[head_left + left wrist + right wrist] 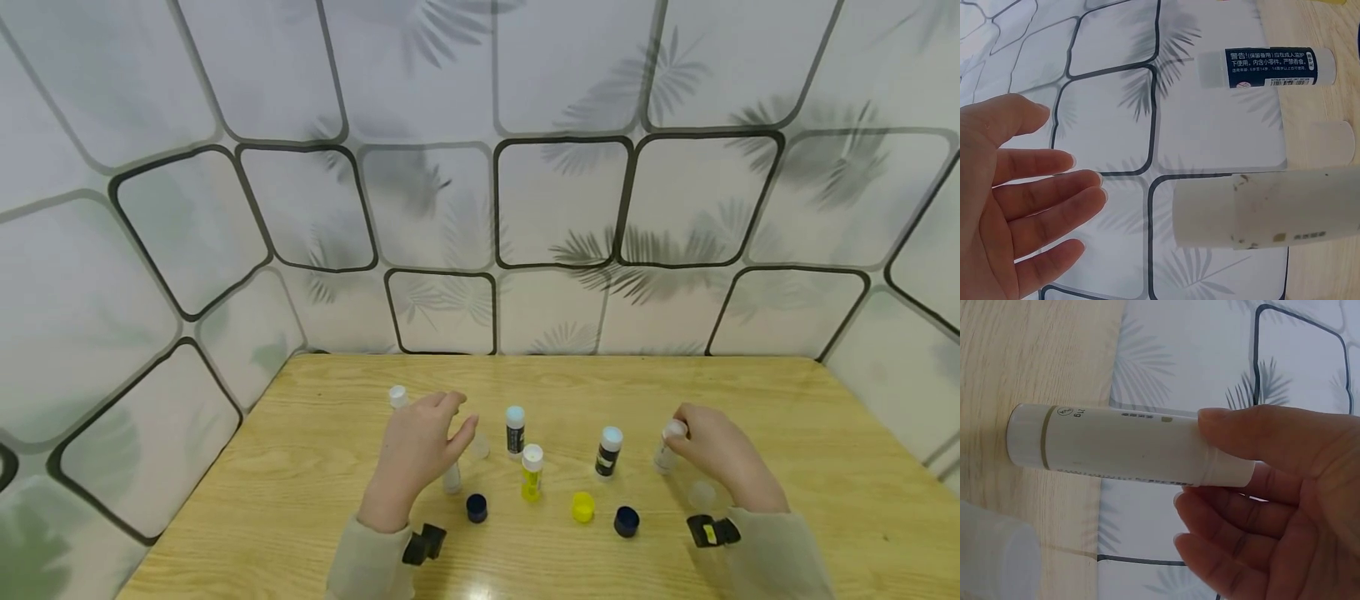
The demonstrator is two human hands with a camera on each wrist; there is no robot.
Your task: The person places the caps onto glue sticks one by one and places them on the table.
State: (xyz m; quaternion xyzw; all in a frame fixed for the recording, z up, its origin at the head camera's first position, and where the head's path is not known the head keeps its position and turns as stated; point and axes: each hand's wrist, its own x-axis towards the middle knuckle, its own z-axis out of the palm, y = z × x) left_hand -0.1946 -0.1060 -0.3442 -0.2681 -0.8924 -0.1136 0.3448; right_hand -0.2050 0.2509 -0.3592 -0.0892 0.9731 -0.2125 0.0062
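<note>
My right hand (716, 450) pinches the upper end of a white glue stick (1122, 444) between thumb and fingers; the stick stands upright on the table. A translucent white cap (702, 496) lies close to that hand. My left hand (420, 454) has its fingers spread and loosely bent, holding nothing. Beside it, apart from the fingers, is another white tube (1272, 209), partly hidden by the hand in the head view. A whitish cap (1332, 142) and a dark-labelled glue stick (1272, 67) stand past that tube.
Between the hands stand a yellow glue stick (532, 479) and a second dark-labelled glue stick (608, 457). Nearer lie a yellow cap (582, 507) and two dark blue caps, one left (476, 507) and one right (626, 522). A patterned wall (555, 308) borders the wooden table (285, 500).
</note>
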